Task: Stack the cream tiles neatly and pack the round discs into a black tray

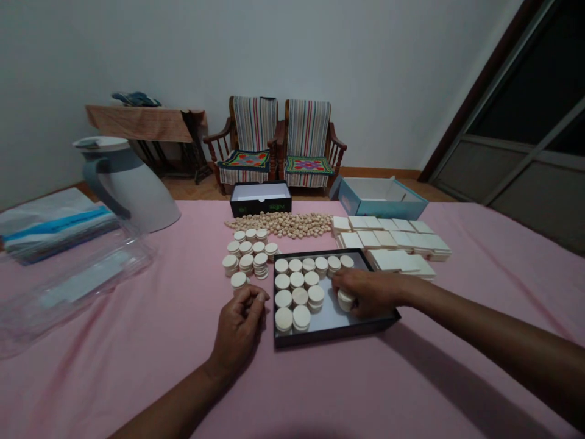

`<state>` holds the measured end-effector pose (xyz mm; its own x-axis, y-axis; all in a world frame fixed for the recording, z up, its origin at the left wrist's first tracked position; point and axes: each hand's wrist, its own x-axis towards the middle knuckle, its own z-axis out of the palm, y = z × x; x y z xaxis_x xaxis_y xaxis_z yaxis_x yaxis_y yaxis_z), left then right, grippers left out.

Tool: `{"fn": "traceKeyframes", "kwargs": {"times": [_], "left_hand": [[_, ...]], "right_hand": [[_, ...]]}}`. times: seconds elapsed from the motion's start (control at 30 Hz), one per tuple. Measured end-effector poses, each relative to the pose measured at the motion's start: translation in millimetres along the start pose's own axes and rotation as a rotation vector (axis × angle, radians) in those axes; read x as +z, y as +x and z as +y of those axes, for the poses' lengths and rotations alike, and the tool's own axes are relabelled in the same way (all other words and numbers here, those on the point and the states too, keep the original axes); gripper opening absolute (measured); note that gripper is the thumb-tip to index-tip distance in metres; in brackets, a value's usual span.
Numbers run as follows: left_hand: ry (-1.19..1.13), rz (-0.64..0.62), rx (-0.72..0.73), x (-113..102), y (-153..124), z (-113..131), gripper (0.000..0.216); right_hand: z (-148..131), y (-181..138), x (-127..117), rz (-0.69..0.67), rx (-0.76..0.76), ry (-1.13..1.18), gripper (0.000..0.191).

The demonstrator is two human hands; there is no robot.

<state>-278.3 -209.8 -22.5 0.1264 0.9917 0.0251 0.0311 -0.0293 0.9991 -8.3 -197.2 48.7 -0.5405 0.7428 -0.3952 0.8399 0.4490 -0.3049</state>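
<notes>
A black-rimmed tray (pixel 338 334) holds rows of round wooden discs (pixel 297 280) in short stacks, filling mostly its left side and back. My right hand (pixel 368 292) reaches into the tray's right half, fingers wrapped round a stack of discs (pixel 345 300). On the cloth left of the tray rests my left hand (pixel 237 326), its fingers curled in and nothing visible in them. Just beyond its knuckles stands a small disc stack (pixel 238 280). More stacked discs (pixel 246 262) are grouped behind that one.
Behind the tray lie many small wooden beads (pixel 292 224), a black box (pixel 261 206) and a blue box (pixel 384 207). Square wooden tiles (pixel 388 239) are stacked at right. A white jug (pixel 137 189), clear plastic packaging (pixel 82 280) and a plastic packet (pixel 55 228) occupy the left.
</notes>
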Motion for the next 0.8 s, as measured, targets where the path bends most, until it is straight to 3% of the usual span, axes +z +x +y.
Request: {"fn": "traceKeyframes", "kwargs": {"times": [0.3, 0.5, 0.6, 0.8], "left_hand": [[0.106, 0.001, 0.028, 0.3, 0.2, 2.9, 0.023], [0.156, -0.019, 0.073, -1.6, 1.4, -0.5, 0.022], [0.182, -0.055, 0.067, -1.4, 1.9, -0.3, 0.025], [0.197, -0.095, 0.022, -1.3, 2.0, -1.9, 0.027]], "right_hand": [[4.4, 5.5, 8.9, -0.004, -0.048, -0.008, 0.038], [-2.1, -2.9, -13.2, -0.124, 0.112, 0.041, 0.054], [-7.8, -6.5, -22.6, -0.17, 0.165, 0.024, 0.048], [-9.2, -4.1, -11.9, -0.16, 0.142, 0.095, 0.047]]}}
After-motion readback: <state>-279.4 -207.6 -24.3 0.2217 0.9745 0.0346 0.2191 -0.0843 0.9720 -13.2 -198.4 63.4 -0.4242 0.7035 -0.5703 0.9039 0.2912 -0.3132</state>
